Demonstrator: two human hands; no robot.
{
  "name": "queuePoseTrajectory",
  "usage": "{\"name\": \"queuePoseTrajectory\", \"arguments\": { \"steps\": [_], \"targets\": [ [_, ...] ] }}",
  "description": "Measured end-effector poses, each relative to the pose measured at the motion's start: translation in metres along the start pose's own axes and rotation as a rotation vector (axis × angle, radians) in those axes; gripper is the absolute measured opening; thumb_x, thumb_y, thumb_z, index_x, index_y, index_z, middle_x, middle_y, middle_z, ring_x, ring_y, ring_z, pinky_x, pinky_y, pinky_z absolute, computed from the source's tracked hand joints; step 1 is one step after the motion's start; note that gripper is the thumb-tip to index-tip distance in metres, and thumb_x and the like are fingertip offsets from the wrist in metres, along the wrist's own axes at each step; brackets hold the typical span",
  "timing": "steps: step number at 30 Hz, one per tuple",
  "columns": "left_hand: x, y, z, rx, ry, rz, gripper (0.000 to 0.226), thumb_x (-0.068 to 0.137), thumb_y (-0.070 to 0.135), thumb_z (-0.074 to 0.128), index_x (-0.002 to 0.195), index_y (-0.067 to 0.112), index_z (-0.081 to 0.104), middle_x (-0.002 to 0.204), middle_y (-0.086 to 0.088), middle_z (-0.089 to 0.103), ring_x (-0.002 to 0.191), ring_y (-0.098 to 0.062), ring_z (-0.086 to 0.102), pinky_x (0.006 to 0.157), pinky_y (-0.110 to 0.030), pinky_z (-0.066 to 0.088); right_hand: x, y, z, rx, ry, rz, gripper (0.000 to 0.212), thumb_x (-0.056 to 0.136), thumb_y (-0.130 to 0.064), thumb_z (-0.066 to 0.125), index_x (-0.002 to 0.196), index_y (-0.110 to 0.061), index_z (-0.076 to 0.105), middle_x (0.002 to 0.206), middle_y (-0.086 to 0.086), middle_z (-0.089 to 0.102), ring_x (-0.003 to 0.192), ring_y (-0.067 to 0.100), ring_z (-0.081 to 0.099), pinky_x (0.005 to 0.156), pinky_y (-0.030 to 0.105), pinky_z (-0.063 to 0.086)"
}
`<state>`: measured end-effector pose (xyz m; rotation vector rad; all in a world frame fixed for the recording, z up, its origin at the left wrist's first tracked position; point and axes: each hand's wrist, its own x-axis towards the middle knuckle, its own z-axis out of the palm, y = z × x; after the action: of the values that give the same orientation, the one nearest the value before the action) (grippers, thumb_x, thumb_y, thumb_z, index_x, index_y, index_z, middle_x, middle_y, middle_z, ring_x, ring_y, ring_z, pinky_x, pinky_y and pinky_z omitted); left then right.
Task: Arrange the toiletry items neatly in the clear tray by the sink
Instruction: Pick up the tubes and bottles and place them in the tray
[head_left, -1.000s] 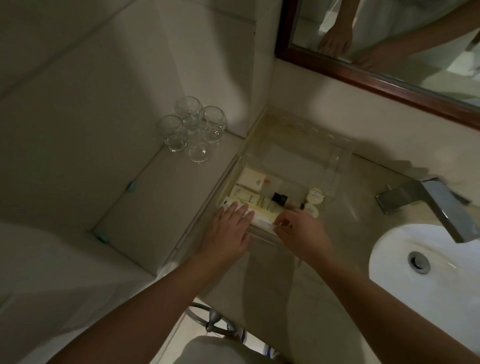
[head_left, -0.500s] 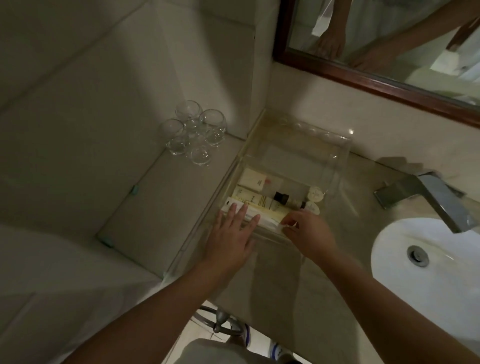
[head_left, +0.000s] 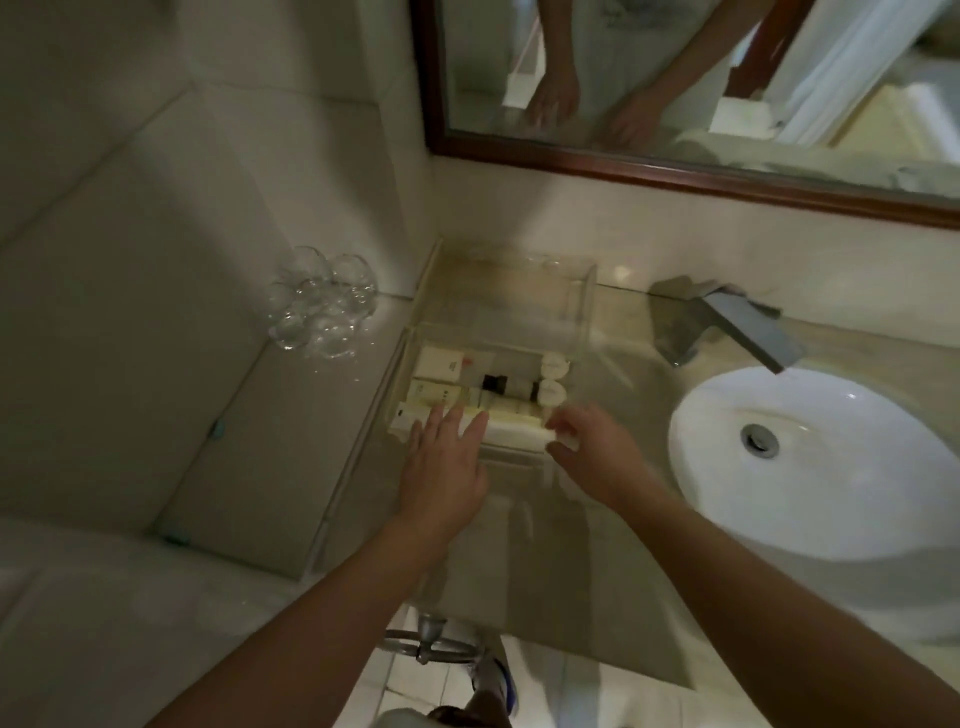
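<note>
Centre frame, along the clear tray's (head_left: 584, 306) near edge: pressing the white tube (head_left: 514, 434) with flat, straight fingers of the left hand (head_left: 447, 462) — pinching its right end with the right hand (head_left: 592, 449).

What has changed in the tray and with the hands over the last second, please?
Nothing visibly moved. The left hand still lays flat fingers on the long white package at the front of the clear tray, and the right hand still pinches its right end. The other toiletries lie as before; only the camera view shifted.
</note>
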<state>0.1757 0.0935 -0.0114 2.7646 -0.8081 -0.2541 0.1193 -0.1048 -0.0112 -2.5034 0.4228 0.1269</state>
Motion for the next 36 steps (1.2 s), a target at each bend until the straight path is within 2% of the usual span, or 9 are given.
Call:
{"name": "queuePoseTrajectory", "arguments": {
  "steps": [3,5,10,14,17,23,27,30,36],
  "targets": [
    [-0.001,0.051,-0.004,-0.071,0.100,0.124,0.055,0.080,0.018,0.052,0.135,0.015,0.046,0.140,-0.013,0.047,0.132,-0.031,0.039,0.111,-0.045,0.032,-0.049,0.038,-0.021,0.056,0.094,0.052,0.021,0.086,-0.025,0.067,0.106,-0.022,0.065,0.096,-0.006,0.059,0.091,0.015,0.058,0.076,0.026,0.041],
    [-0.005,0.097,-0.001,-0.137,0.160,0.209,0.052,0.075,0.017,0.052,0.127,0.010,0.052,0.129,-0.014,0.054,0.118,-0.031,0.049,0.101,-0.043,0.042,-0.090,0.071,-0.038,0.077,0.183,0.097,0.020,0.083,-0.022,0.070,0.103,-0.020,0.066,0.092,-0.003,0.061,0.089,0.019,0.059,0.076,0.029,0.045],
    [-0.049,0.239,0.032,-0.350,0.133,0.391,0.045,0.078,0.014,0.053,0.123,0.013,0.053,0.122,-0.008,0.055,0.109,-0.026,0.052,0.093,-0.035,0.044,-0.215,0.164,-0.095,0.095,0.371,0.242,0.021,0.085,-0.024,0.069,0.105,-0.019,0.065,0.096,-0.002,0.062,0.087,0.013,0.057,0.077,0.026,0.044],
    [-0.101,0.349,0.070,-0.306,0.040,0.560,0.043,0.081,0.015,0.053,0.123,0.013,0.055,0.121,-0.009,0.058,0.112,-0.028,0.053,0.096,-0.037,0.045,-0.316,0.235,-0.135,0.128,0.494,0.359,0.018,0.082,-0.018,0.070,0.099,-0.017,0.066,0.088,-0.004,0.059,0.084,0.017,0.060,0.076,0.031,0.048],
    [-0.132,0.417,0.089,-0.297,-0.056,0.629,0.040,0.082,0.016,0.055,0.122,0.015,0.055,0.119,-0.008,0.058,0.109,-0.029,0.054,0.091,-0.039,0.048,-0.380,0.275,-0.156,0.131,0.551,0.453,0.018,0.082,-0.017,0.070,0.099,-0.014,0.066,0.089,-0.001,0.063,0.085,0.018,0.060,0.075,0.030,0.046],
    [-0.136,0.506,0.118,-0.278,-0.188,0.667,0.042,0.087,0.022,0.054,0.129,0.018,0.051,0.123,-0.007,0.056,0.113,-0.025,0.053,0.090,-0.035,0.047,-0.434,0.337,-0.184,0.157,0.614,0.552,0.013,0.083,-0.021,0.069,0.095,-0.017,0.065,0.091,0.000,0.065,0.081,0.014,0.057,0.070,0.025,0.041],
    [-0.113,0.548,0.139,-0.305,-0.235,0.654,0.042,0.087,0.021,0.056,0.128,0.017,0.052,0.122,-0.008,0.056,0.112,-0.025,0.054,0.091,-0.036,0.048,-0.437,0.378,-0.197,0.159,0.583,0.606,0.018,0.081,-0.021,0.069,0.098,-0.018,0.064,0.091,0.001,0.064,0.085,0.020,0.061,0.075,0.032,0.048],
    [-0.087,0.583,0.155,-0.329,-0.263,0.636,0.042,0.086,0.021,0.056,0.127,0.017,0.052,0.122,-0.007,0.057,0.114,-0.025,0.055,0.093,-0.037,0.048,-0.430,0.413,-0.218,0.160,0.586,0.660,0.020,0.084,-0.023,0.069,0.102,-0.018,0.064,0.092,-0.002,0.062,0.087,0.017,0.060,0.076,0.030,0.046],
    [-0.040,0.638,0.173,-0.424,-0.257,0.497,0.031,0.086,0.022,0.060,0.116,0.019,0.056,0.115,-0.004,0.059,0.102,-0.022,0.059,0.087,-0.033,0.048,-0.406,0.487,-0.257,0.103,0.537,0.933,0.036,0.085,-0.040,0.065,0.115,-0.020,0.060,0.113,0.005,0.060,0.100,0.024,0.062,0.084,0.034,0.051]
  ]
}}
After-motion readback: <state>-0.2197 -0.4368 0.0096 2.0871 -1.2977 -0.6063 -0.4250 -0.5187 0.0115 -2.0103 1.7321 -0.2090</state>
